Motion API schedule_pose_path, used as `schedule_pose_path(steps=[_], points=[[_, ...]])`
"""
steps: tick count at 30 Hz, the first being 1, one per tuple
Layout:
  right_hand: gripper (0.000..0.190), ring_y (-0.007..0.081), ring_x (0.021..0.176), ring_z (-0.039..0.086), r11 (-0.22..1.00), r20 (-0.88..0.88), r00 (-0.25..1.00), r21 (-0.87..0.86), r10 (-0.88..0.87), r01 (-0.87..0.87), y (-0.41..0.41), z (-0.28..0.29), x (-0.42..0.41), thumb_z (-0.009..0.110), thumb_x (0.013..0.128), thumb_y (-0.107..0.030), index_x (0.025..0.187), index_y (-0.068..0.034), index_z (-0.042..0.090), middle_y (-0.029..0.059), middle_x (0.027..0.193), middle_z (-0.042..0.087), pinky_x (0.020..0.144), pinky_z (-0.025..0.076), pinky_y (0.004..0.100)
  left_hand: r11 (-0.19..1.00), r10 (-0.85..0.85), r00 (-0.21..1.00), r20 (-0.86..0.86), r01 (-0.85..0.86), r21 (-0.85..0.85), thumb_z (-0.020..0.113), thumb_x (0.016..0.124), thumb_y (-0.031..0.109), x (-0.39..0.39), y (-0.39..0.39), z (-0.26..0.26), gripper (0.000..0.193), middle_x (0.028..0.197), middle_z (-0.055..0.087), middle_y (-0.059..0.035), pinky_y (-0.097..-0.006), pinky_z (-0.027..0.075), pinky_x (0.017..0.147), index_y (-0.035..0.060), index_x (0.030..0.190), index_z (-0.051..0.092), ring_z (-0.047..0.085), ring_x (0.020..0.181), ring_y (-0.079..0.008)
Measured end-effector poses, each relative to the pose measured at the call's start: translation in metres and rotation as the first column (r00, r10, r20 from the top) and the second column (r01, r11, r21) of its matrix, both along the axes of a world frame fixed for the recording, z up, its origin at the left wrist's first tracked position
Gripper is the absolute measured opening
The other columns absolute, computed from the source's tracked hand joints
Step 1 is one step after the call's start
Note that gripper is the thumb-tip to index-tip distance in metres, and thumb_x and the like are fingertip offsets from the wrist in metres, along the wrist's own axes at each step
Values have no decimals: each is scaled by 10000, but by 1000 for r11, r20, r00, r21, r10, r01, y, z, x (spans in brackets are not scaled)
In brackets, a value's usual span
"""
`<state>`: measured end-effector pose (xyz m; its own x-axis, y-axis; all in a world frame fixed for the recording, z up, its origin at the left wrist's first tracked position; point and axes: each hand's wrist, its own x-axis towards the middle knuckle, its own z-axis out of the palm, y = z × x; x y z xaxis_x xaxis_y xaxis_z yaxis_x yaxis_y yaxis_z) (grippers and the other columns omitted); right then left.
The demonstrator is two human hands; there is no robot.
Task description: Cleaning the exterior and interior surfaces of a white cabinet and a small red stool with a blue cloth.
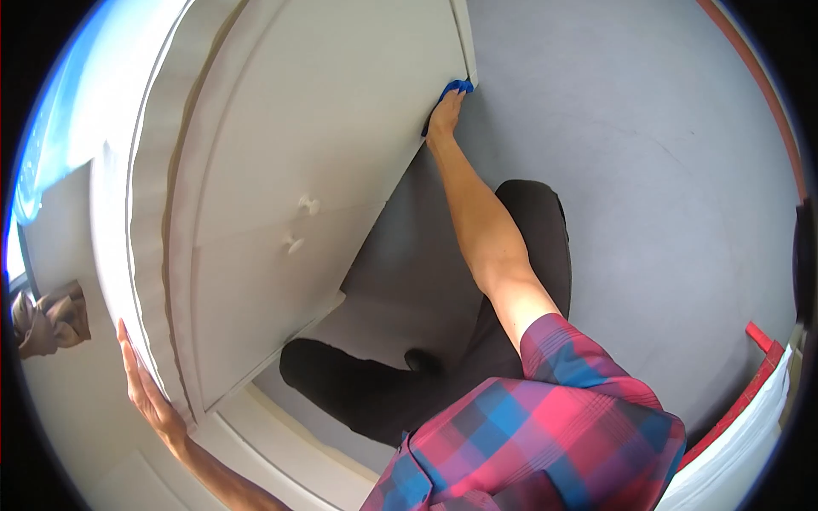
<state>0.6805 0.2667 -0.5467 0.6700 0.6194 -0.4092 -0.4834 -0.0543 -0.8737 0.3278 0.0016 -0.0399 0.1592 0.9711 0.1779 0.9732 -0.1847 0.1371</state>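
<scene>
A white cabinet (275, 147) with two doors and two small round knobs (309, 204) stands in front of me. At the lower edge of the farther door, near its corner, my right hand (446, 115) presses a blue cloth (457, 85) against the panel. Part of the cloth is hidden under the palm. My left hand (150, 393) rests with its fingers along the edge of the white top (118, 255), at the cabinet's near corner; nothing is seen held in it.
My bent legs in dark trousers (383, 383) are on the grey floor (639, 160) beside the cabinet. A brown knotted fabric (54, 319) is at the far left. A red-edged object (735, 409) with white material lies at the lower right.
</scene>
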Motion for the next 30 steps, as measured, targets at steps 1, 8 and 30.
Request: schedule_pose_path(steps=[1,8,30], points=[[688,369,1516,221,999,-77,997,-16,27,-28,-7,1,-12,286,1089,-409,1546,99,206,268,1629,217,1242,183,390,1000,-9,1000,26,10,-7,334,1077,208,1,-2,1,501,1596,386,-154,-415,190,1239,10,1535,377,312,1499,-289],[678,360,1528,184,941,-132,969,-242,211,-238,-136,34,-159,252,1096,-392,1554,100,162,272,1640,169,1254,155,391,999,16,1000,-15,-15,40,320,1061,196,10,-2,-1,492,1565,436,-149,-469,246,1228,111,1533,427,350,1485,-310],[645,402,1541,144,925,464,885,329,19,-192,-157,126,-153,419,971,-29,1537,141,161,304,1635,155,1239,143,457,997,10,999,43,-13,73,335,1060,211,6,3,-14,493,1550,463,-125,-456,260,1226,78,1524,433,361,1481,-294]])
